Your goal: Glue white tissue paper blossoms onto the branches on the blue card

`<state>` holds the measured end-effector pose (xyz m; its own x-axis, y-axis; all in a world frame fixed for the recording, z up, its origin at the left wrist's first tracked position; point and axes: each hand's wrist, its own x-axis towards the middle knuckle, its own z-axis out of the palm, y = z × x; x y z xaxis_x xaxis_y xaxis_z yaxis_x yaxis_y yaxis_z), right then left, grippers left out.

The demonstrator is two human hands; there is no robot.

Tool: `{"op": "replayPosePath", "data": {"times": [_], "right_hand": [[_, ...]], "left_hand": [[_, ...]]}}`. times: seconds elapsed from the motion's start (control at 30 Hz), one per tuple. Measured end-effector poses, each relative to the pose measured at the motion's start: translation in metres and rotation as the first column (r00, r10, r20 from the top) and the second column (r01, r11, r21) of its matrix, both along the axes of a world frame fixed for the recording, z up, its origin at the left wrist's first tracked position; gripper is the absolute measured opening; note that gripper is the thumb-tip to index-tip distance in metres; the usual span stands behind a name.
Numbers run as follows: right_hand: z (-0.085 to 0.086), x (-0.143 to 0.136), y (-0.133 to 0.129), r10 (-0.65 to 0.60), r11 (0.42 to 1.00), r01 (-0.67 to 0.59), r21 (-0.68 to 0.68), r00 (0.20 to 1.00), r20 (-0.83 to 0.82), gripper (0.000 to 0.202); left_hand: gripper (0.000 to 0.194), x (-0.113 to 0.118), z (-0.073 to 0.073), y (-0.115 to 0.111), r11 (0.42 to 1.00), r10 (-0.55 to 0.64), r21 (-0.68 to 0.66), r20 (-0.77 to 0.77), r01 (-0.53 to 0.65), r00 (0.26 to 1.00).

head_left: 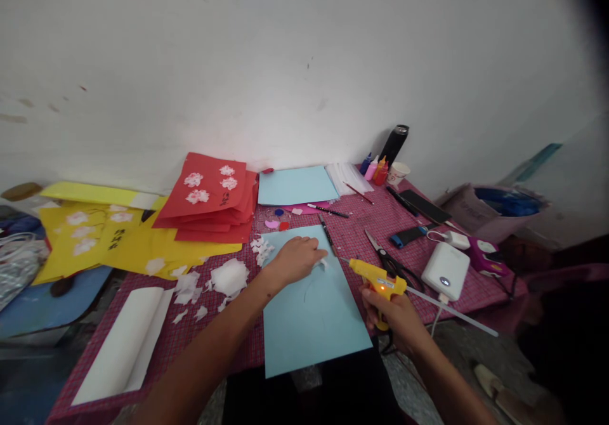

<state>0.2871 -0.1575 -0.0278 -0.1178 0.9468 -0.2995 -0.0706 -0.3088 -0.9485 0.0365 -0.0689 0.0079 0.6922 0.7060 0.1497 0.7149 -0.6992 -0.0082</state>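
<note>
My left hand [301,259] is over the upper part of a light blue sheet [309,323], its fingers closed on a small white piece of paper [324,264] at the sheet's surface. A faint curved line shows on the sheet below it. In my right hand [387,307] is a yellow glue gun [378,277], gripped by its handle. An orange light glows on its body, and a long clear glue stick [457,314] sticks out of its back. The nozzle points left, near the sheet's right edge. White torn bits [261,249] lie at the sheet's upper left corner.
A white paper pile [229,277] and a folded white sheet [124,342] lie left. Red cards [209,190] and yellow cards [109,235] stand behind them. Right are scissors [387,257], a white power bank [446,270], paint bottles [375,168] and a black flask [394,144].
</note>
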Motion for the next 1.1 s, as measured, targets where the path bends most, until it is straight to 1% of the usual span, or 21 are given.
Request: {"op": "replayPosePath", "data": {"times": [0.07, 0.13, 0.2, 0.27, 0.3, 0.37, 0.43, 0.57, 0.67, 0.77, 0.9, 0.97, 1.03, 1.1], "right_hand": [[0.0, 0.0, 0.0, -0.002, 1.0, 0.002, -0.008, 1.0, 0.005, 0.029], [0.0, 0.0, -0.001, 0.002, 1.0, -0.002, -0.007, 1.0, -0.005, 0.029], [-0.001, 0.0, -0.001, 0.004, 1.0, -0.004, -0.006, 1.0, -0.005, 0.029], [-0.002, 0.001, -0.001, 0.009, 1.0, -0.009, -0.013, 1.0, 0.009, 0.029], [-0.002, 0.001, -0.001, 0.012, 1.0, -0.012, -0.015, 1.0, 0.016, 0.029], [-0.001, 0.0, 0.0, 0.02, 1.0, -0.02, -0.01, 1.0, 0.022, 0.03], [0.0, -0.001, 0.0, 0.02, 1.0, -0.02, 0.003, 1.0, 0.021, 0.03], [-0.001, -0.001, -0.001, -0.002, 1.0, 0.001, 0.01, 1.0, 0.028, 0.03], [-0.004, -0.001, -0.002, -0.009, 1.0, 0.01, -0.005, 0.999, 0.044, 0.031], [-0.007, 0.0, -0.002, -0.007, 1.0, 0.008, -0.011, 0.998, 0.057, 0.031], [-0.009, 0.001, -0.003, -0.002, 1.0, 0.002, 0.0, 0.997, 0.072, 0.031], [-0.009, 0.001, -0.003, 0.001, 1.0, -0.001, -0.001, 0.997, 0.079, 0.031], [-0.008, 0.001, -0.004, 0.002, 1.0, -0.002, -0.001, 0.996, 0.087, 0.032], [-0.008, 0.001, -0.004, 0.0, 1.0, 0.001, -0.003, 0.995, 0.095, 0.032]], "left_hand": [[0.029, -0.013, 0.006, -0.004, 0.997, 0.074, 0.002, 0.05, -0.074, 0.996], [0.033, -0.034, 0.011, -0.008, 0.987, 0.16, 0.003, 0.103, -0.161, 0.982], [0.031, -0.06, 0.013, -0.013, 0.968, 0.251, -0.016, 0.136, -0.251, 0.959], [0.028, -0.083, 0.013, -0.018, 0.94, 0.342, -0.061, 0.147, -0.337, 0.928], [0.027, -0.093, 0.012, -0.02, 0.923, 0.383, -0.084, 0.146, -0.374, 0.912], [0.025, -0.104, 0.011, -0.022, 0.903, 0.428, -0.116, 0.134, -0.415, 0.894], [0.024, -0.107, 0.011, -0.02, 0.895, 0.441, -0.128, 0.115, -0.427, 0.89], [0.024, -0.106, 0.011, -0.009, 0.873, 0.485, -0.124, 0.122, -0.472, 0.866], [0.023, -0.104, 0.01, -0.003, 0.852, 0.519, -0.151, 0.117, -0.501, 0.847], [0.022, -0.099, 0.005, -0.003, 0.84, 0.531, -0.179, 0.078, -0.512, 0.844], [0.027, -0.091, -0.002, -0.005, 0.837, 0.529, -0.178, 0.027, -0.517, 0.848], [0.023, -0.089, -0.004, -0.006, 0.836, 0.53, -0.176, 0.014, -0.52, 0.848], [0.021, -0.089, -0.004, -0.005, 0.83, 0.543, -0.172, 0.034, -0.531, 0.839], [0.022, -0.091, -0.003, -0.005, 0.824, 0.558, -0.182, 0.097, -0.537, 0.824]]}}
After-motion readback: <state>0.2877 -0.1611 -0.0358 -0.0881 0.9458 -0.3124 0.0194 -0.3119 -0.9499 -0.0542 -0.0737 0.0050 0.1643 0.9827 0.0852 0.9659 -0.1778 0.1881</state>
